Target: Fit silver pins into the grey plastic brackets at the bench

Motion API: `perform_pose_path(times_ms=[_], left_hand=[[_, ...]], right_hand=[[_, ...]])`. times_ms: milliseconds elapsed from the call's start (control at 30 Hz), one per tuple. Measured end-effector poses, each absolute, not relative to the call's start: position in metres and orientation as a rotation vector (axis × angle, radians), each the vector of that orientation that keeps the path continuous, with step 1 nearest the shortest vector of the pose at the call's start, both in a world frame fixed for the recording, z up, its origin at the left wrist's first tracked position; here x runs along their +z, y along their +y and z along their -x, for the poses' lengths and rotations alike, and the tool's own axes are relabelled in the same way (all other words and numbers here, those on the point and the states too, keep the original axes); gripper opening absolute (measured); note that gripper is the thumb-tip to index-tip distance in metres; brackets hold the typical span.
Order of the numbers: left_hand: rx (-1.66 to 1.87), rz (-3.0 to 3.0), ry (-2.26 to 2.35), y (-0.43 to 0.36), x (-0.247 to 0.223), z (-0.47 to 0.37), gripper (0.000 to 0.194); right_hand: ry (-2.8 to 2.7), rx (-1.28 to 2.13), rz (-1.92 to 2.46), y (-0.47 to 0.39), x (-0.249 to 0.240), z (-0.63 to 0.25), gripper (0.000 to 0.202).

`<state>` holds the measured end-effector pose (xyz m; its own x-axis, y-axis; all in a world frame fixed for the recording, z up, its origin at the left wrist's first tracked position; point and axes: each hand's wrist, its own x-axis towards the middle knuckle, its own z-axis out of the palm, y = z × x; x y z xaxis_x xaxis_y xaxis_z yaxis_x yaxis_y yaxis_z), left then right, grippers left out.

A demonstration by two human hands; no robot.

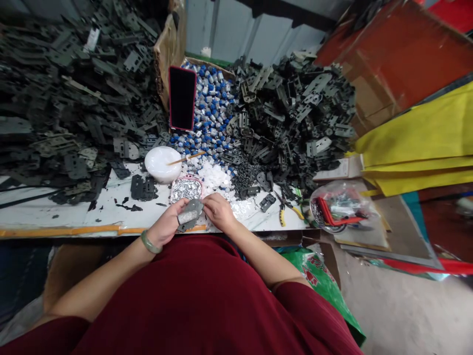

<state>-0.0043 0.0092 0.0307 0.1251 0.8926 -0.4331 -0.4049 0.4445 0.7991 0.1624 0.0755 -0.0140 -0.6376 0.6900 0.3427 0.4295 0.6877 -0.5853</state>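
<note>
Head view: holding a flat grey part [194,208] just above the near edge of the table [114,217]. Left hand [168,223] closed around its left side; right hand [220,213] pinching at its right edge, thumb and finger pressed together, any small piece between them too small to tell. Seemingly partway through this one part, with plenty left, judging by the loose heaps around; cannot tell which parts there are finished.

Below the near edge, toward the right, a green bag [318,281]; farther right, bare grey floor [391,305]. Along the table's near edge, pliers [283,217] toward the right corner and, just beyond the hands, a tray [202,187] of small metal bits [186,188]. Farther in, a white bowl [150,170] with a stick [195,155] across its rim, white bits [214,175] and small black bits [249,177]. Toward the far edge, an upright phone [182,98] before blue-and-white pieces [212,108], between tall left [74,98] and right heaps [295,108] of dark parts. Behind everything, a ridged wall [236,34].
</note>
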Motion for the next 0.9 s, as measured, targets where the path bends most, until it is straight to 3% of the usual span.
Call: perform_pose_path(times_ms=[267,467,667,800,900], left_hand=[[0.939,-0.971,1.284,0.005,0.015,0.005,0.035],[0.879,-1.193,1.485,0.002,0.006,0.011,0.024],[0.904,-0.786,1.236,0.003,0.015,0.01,0.021],[0.938,-0.493,1.125,0.005,0.014,0.01,0.024],[0.96,-0.4,1.113,0.007,0.009,0.008,0.028]], right_hand=[[-2.138,0.977,0.987,0.075,0.01,-0.161,0.014],[-2.37,0.663,0.959,0.057,0.013,-0.141,0.014],[-2.151,1.231,1.152,0.078,-0.008,-0.161,0.017],[-2.366,0.874,1.465,0.099,-0.011,-0.199,0.008],[-2.651,0.561,1.511,0.105,-0.015,-0.214,0.012]])
